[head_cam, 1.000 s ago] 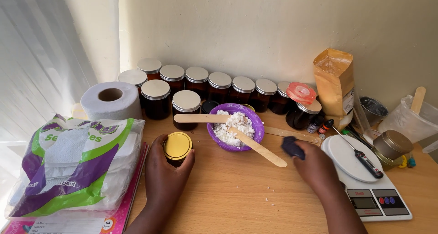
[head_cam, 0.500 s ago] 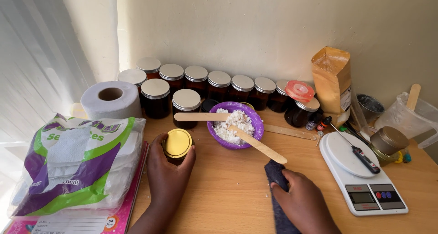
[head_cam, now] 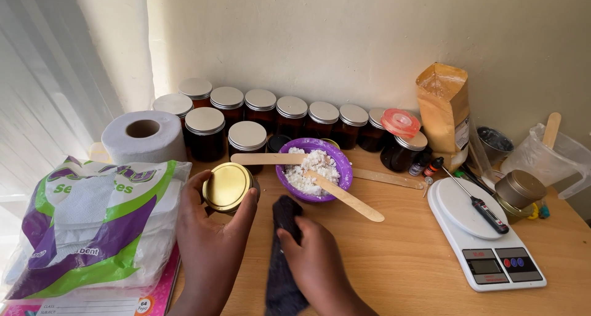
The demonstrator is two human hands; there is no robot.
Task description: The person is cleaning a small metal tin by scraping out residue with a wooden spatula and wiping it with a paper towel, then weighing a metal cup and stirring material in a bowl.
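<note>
Gold catches the light on the lid of the jar (head_cam: 228, 186), which the left hand (head_cam: 206, 242) wraps from below, fingers curled round its dark side and tipping the lid toward the camera. Just right of it, the right hand (head_cam: 317, 263) presses fingers together on a dark cloth (head_cam: 284, 254) that lies flat on the wooden bench (head_cam: 400, 254), its top end close to the jar. Beyond both hands sits a purple bowl (head_cam: 341, 165) of white crumbly stuff, with two flat wooden sticks (head_cam: 345, 196) laid across it. Behind the bowl stands a row of silver-lidded jars (head_cam: 290, 116). Far right of the right hand is a white scale (head_cam: 486, 251) with a probe thermometer (head_cam: 483, 208) on it. Left of the left hand lies a pack of tissues (head_cam: 92, 223), with a paper roll (head_cam: 143, 137) behind it.
</note>
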